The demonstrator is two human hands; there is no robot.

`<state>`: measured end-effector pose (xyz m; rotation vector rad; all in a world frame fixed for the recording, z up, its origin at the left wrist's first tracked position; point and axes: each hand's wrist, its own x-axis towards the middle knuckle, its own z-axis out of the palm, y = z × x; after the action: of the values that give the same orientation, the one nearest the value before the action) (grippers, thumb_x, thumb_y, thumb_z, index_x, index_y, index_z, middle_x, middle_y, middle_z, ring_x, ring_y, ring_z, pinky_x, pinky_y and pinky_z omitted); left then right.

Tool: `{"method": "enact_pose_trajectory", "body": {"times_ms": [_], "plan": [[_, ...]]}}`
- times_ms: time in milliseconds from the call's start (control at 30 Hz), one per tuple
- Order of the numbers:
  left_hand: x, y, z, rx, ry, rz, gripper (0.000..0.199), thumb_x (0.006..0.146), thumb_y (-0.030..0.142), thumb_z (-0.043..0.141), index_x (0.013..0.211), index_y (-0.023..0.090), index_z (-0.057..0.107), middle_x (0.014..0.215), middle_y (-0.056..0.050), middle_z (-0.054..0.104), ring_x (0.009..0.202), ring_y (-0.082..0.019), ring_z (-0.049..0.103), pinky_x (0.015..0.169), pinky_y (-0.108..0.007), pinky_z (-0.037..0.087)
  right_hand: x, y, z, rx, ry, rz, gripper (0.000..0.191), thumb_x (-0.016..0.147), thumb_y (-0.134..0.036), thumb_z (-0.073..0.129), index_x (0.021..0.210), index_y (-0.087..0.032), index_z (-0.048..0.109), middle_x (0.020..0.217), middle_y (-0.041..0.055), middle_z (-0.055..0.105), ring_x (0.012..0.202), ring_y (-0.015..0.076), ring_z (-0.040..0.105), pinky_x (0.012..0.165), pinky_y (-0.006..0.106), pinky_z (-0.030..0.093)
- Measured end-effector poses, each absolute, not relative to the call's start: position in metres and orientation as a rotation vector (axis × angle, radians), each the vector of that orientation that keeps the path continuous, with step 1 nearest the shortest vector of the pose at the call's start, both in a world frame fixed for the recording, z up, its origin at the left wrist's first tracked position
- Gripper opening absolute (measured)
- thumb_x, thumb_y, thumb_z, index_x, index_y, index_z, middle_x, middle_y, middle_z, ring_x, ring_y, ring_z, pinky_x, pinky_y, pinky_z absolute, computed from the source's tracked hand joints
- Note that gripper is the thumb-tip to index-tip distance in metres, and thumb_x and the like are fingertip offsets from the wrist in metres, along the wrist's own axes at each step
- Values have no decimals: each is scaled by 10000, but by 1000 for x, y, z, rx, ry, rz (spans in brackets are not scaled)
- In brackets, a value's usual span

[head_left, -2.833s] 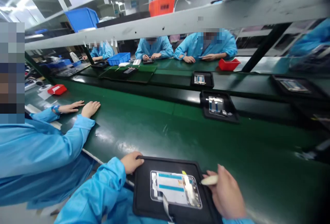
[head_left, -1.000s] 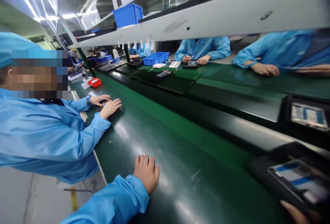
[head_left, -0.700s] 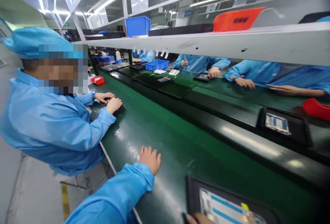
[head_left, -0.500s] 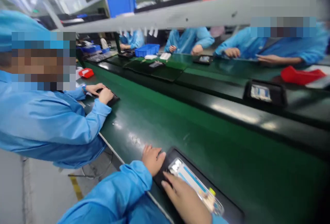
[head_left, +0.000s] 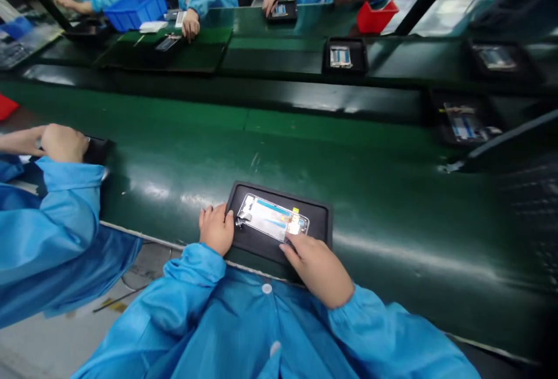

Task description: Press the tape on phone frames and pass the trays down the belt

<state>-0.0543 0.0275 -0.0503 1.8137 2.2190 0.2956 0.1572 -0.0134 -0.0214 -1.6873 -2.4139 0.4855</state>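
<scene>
In front of me a shallow black tray (head_left: 320, 233) lies on the green work surface near its front edge. An opened phone (head_left: 270, 219) rests in it, with blue strips, a silvery inner face and a small yellow tab at its right part. My left hand (head_left: 216, 229) is closed on the tray's left rim, its thumb over the edge beside a small dark piece at the phone's left end. At the phone's lower right, my right hand (head_left: 320, 265) has thumb and forefinger closed at the near edge; the other fingers are tucked out of sight.
On my left a co-worker's hand (head_left: 65, 143) is over another dark tray (head_left: 100, 149). Beyond a raised dark rail stand more trays with phones (head_left: 346, 56), a blue bin (head_left: 137, 8) and a red bin (head_left: 377, 17). A slanted metal bar (head_left: 510, 138) reaches in from the right.
My view has swung right and down, so the tray now appears nearer the middle. My right hand has moved from over the tray's left part to the phone's lower right edge.
</scene>
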Motion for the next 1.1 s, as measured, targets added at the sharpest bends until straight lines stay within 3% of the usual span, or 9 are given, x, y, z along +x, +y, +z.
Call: {"method": "enact_pose_trajectory", "body": {"times_ms": [100, 233, 333, 467, 600, 733, 933, 1100], "plan": [[-51, 28, -51, 1794, 2261, 306, 383, 837, 288, 338, 1139, 149, 527, 1143, -81, 574, 1137, -285, 432, 1016, -481, 230, 134, -18, -16, -1585, -2475, 433, 296, 846, -299, 450, 1080, -161, 568, 962, 100, 630, 826, 206, 576, 719, 318, 436], [-43, 27, -52, 1734, 2330, 334, 384, 844, 270, 318, 1138, 139, 527, 1141, -101, 572, 1126, -291, 443, 999, -499, 245, 100, -25, -8, -1473, -2591, 434, 321, 803, -359, 518, 1112, -279, 546, 843, 44, 624, 713, 196, 557, 560, 280, 404], [-40, 27, -51, 1691, 2342, 333, 380, 844, 267, 328, 1145, 137, 520, 1154, -101, 564, 1131, -289, 439, 1001, -495, 243, 86, -25, -7, -1418, -2639, 385, 241, 828, -361, 474, 1046, -325, 568, 747, 27, 604, 658, 189, 535, 498, 264, 344], [-42, 28, -50, 1690, 2314, 313, 381, 848, 270, 333, 1158, 136, 509, 1159, -98, 561, 1139, -290, 430, 1001, -490, 245, 85, -23, -12, -1379, -2605, 296, 186, 851, -284, 430, 899, -272, 610, 691, 27, 590, 643, 182, 517, 510, 273, 316], [-44, 21, -50, 1712, 2293, 343, 372, 847, 277, 340, 1148, 143, 514, 1134, -91, 576, 1120, -284, 444, 989, -480, 271, 99, -23, -16, -1317, -2490, 309, 248, 855, -249, 391, 753, -198, 611, 669, 36, 594, 638, 174, 520, 569, 285, 342], [-37, 0, -44, 2038, 2196, 450, 337, 843, 275, 364, 1087, 142, 555, 1082, -101, 590, 1104, -285, 445, 990, -484, 266, 122, -20, -15, -1587, -2161, 596, 299, 848, -252, 352, 689, -187, 597, 675, 37, 616, 676, 174, 556, 644, 277, 381], [-7, -6, -34, 2709, 1496, 518, 261, 823, 231, 430, 1044, 182, 561, 984, -48, 614, 1066, -265, 468, 991, -488, 273, 144, -10, -9, -1916, -1522, 1222, 242, 779, -369, 418, 763, -221, 609, 782, 4, 650, 753, 174, 591, 642, 255, 420], [3, 10, -42, 2761, 1257, 578, 184, 817, 169, 408, 877, 167, 581, 740, -31, 609, 874, -195, 539, 949, -420, 354, 149, -8, -6, -1906, -1382, 1421, 294, 758, -418, 422, 822, -214, 624, 626, -10, 612, 571, 163, 562, 515, 257, 401]]}}
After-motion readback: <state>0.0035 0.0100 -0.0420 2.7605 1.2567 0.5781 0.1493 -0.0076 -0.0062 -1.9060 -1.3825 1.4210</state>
